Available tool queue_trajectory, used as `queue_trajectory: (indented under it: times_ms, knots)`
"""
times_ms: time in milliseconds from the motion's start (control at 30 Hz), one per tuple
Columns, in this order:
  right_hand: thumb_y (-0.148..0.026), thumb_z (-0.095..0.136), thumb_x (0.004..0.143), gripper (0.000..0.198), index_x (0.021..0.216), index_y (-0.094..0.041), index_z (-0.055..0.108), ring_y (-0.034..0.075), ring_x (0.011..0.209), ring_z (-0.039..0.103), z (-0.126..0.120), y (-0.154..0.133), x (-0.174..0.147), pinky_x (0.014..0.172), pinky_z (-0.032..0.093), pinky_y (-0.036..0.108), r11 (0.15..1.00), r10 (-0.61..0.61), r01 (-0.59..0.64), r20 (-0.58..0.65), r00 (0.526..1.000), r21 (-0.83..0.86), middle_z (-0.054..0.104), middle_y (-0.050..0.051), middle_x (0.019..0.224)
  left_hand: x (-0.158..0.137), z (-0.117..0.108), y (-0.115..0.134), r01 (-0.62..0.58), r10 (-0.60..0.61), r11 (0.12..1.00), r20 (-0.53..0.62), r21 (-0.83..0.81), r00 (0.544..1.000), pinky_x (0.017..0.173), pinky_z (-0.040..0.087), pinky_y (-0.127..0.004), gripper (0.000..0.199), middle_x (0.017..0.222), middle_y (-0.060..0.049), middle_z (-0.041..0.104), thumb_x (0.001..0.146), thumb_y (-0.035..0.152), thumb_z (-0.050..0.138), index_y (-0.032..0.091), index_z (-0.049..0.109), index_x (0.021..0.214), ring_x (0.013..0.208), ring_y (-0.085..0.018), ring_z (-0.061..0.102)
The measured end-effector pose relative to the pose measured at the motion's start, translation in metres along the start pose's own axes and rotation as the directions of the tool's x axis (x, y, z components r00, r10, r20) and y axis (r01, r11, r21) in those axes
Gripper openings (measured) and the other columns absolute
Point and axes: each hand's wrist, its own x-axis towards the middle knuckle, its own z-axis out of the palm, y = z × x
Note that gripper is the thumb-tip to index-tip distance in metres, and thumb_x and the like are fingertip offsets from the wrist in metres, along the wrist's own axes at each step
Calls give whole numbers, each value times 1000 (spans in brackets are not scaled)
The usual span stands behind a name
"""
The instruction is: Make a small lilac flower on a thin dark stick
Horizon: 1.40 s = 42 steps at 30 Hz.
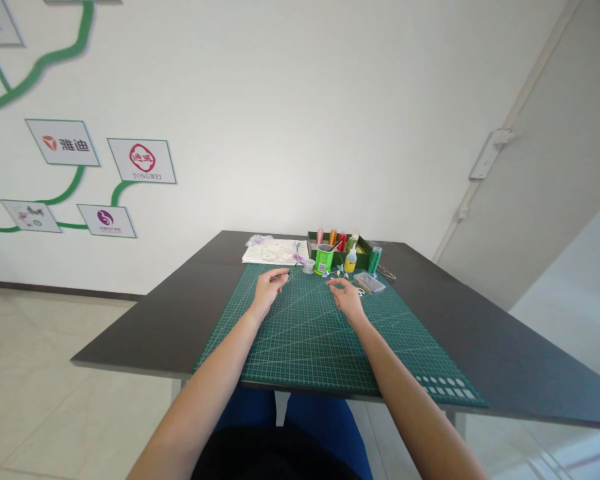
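My left hand is raised over the green cutting mat, thumb and forefinger pinched together. Something small and dark shows at its fingertips, too tiny to name. Across from it, my right hand hovers above the mat with fingers bent and their tips close together; whatever they hold, if anything, cannot be made out. Just past the hands stand a small white spool, a bright green can and a glue bottle with a yellow label. White-handled scissors lie partly hidden beside my right hand.
At the back, a dark green box holds several thread spools. White printed sheets lie left of it. A clear case, a green tube and pliers are at the right. The dark table meets the wall.
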Motion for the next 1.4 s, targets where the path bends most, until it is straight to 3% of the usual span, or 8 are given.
queue_trajectory:
  times_ms: [433, 700, 767, 900, 967, 1067, 1233, 1400]
  knots:
    - [-27, 58, 80, 12, 86, -20, 67, 16, 33, 43, -7, -30, -11, 44, 33, 27, 949, -18, 18, 1, 1000, -316, 47, -7, 36, -10, -14, 35, -32, 32, 999, -19, -39, 999, 48, 29, -22, 41, 68, 0, 64, 65, 38, 83, 14, 81, 99, 48, -6, 40]
    - [-24, 51, 86, 22, 96, -16, 70, 21, 40, 59, -57, -31, -21, 49, 44, 30, 900, 46, -73, -75, 996, -429, 60, 0, 45, -33, -20, 56, 39, -38, 999, 28, -31, 999, 47, 25, -21, 48, 68, -1, 64, 62, 40, 85, 12, 80, 101, 47, -4, 36]
    - [-22, 52, 87, 24, 99, -16, 71, 23, 54, 68, -70, -29, -26, 58, 48, 31, 829, -6, -62, -119, 993, -556, 69, 4, 56, -40, -17, 63, 43, -42, 999, 47, -11, 998, 46, 25, -20, 48, 67, 0, 64, 62, 40, 85, 12, 80, 100, 47, -4, 36]
    - [-20, 51, 89, 31, 110, -14, 73, 31, 90, 72, -79, -36, -48, 76, 51, 38, 555, -233, -32, -192, 953, -831, 78, 15, 95, -58, -7, 79, -30, 22, 998, 140, 57, 990, 47, 28, -20, 37, 70, 0, 62, 72, 38, 81, 15, 81, 101, 48, -5, 37]
    - [-22, 49, 91, 33, 112, -12, 73, 34, 101, 70, -72, -47, -64, 83, 51, 42, 515, -332, 1, -199, 922, -857, 76, 19, 109, -69, -2, 87, -94, 76, 991, 182, 92, 980, 47, 31, -20, 30, 73, 0, 60, 76, 36, 79, 16, 82, 99, 49, -5, 39]
    - [-27, 49, 92, 33, 108, -14, 74, 32, 96, 69, -54, -73, -92, 86, 52, 43, 617, -403, 97, -208, 892, -781, 76, 16, 106, -85, 6, 100, -187, 148, 970, 231, 156, 962, 48, 35, -21, 24, 76, 0, 59, 80, 32, 75, 18, 82, 98, 52, -7, 43]
    - [-44, 51, 96, 41, 117, -16, 73, 20, 57, 64, -12, -112, -141, 57, 51, 33, 885, -214, 159, -77, 974, -438, 75, 10, 84, -111, 15, 112, -285, 232, 916, 209, 281, 950, 53, 39, -21, 20, 77, -1, 58, 87, 30, 70, 20, 82, 100, 58, -9, 47]
    - [-47, 54, 97, 56, 146, -20, 54, 18, 69, 73, 26, -123, -174, 58, 56, 31, 985, -170, 172, 133, 976, -1, 65, 18, 138, -138, 19, 116, -276, 242, 917, 148, 288, 959, 54, 40, -21, 20, 79, -1, 60, 90, 33, 70, 22, 81, 102, 59, -9, 48]
